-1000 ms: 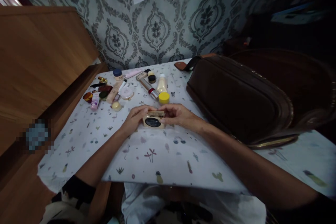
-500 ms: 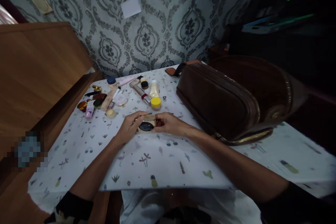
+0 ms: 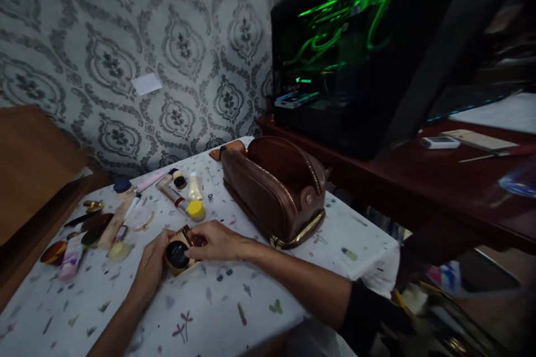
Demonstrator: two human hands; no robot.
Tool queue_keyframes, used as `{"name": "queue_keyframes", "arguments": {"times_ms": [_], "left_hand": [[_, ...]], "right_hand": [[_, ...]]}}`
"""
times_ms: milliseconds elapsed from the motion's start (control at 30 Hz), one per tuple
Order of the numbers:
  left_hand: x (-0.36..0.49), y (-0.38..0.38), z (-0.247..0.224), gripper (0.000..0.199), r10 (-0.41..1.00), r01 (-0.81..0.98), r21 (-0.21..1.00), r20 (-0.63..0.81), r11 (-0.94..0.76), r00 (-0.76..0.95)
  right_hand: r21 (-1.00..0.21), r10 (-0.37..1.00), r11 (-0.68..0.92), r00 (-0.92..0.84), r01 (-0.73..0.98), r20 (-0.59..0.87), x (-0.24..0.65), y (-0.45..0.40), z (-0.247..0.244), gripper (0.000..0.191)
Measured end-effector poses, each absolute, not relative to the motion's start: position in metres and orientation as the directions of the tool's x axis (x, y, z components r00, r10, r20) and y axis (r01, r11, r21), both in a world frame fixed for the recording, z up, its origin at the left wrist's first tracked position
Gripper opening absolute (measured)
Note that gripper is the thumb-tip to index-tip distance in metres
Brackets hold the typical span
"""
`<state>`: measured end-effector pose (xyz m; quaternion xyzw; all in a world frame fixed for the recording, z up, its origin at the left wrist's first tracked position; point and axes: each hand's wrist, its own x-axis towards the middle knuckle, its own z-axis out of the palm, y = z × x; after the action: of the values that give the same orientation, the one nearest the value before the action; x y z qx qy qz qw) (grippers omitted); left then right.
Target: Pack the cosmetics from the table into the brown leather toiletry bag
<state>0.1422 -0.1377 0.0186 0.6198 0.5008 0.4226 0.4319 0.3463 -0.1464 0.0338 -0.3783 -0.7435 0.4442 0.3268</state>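
Observation:
Both hands hold a small gold-and-black compact (image 3: pixel 178 255) low over the tablecloth. My left hand (image 3: pixel 153 261) is closed around its left side. My right hand (image 3: pixel 218 241) pinches its right side, with the thumb by the round black face. Just beyond them lie a yellow-lidded jar (image 3: pixel 195 210), a cream-coloured tube (image 3: pixel 195 187) and a slim tube with a red band (image 3: pixel 171 195). To the left is a cluster of cosmetics, including a pink-and-white tube (image 3: pixel 71 259), a clear round case (image 3: pixel 140 218) and a blue-lidded jar (image 3: pixel 123 187).
An unzipped brown leather bag (image 3: pixel 255 201) stands right of the hands on the patterned tablecloth (image 3: pixel 234 301). Behind it, a black computer case (image 3: pixel 330 67) with green light sits on a dark red desk (image 3: pixel 402 178). A wooden panel (image 3: pixel 37 162) rises at the left.
The view has swung to the right, so the bag, the computer and the desk show more fully. The compact is still in both hands, now tilted differently.

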Motion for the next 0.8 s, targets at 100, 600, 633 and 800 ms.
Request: {"name": "queue_keyframes", "arguments": {"times_ms": [100, 600, 633, 800], "left_hand": [[0.156, -0.143, 0.027, 0.065, 0.996, 0.143, 0.989, 0.023, -0.036, 0.089], [0.253, -0.166, 0.092, 0.060, 0.968, 0.126, 0.968, 0.196, -0.216, 0.157], [0.260, -0.168, 0.096, 0.060, 0.958, 0.134, 0.958, 0.229, -0.253, 0.172], [0.289, -0.169, 0.111, 0.057, 0.901, 0.124, 0.920, 0.325, -0.372, 0.287]], "right_hand": [[-0.931, 0.868, 0.296, -0.468, 0.213, 0.169, 0.354, -0.157, 0.039, 0.016], [-0.940, 0.924, 0.328, -0.237, 0.093, 0.299, 0.431, -0.235, 0.097, 0.020], [-0.931, 0.923, 0.348, -0.217, 0.109, 0.319, 0.436, -0.239, 0.100, 0.020], [-0.912, 0.925, 0.375, -0.139, 0.165, 0.355, 0.458, -0.247, 0.110, 0.023]]}}
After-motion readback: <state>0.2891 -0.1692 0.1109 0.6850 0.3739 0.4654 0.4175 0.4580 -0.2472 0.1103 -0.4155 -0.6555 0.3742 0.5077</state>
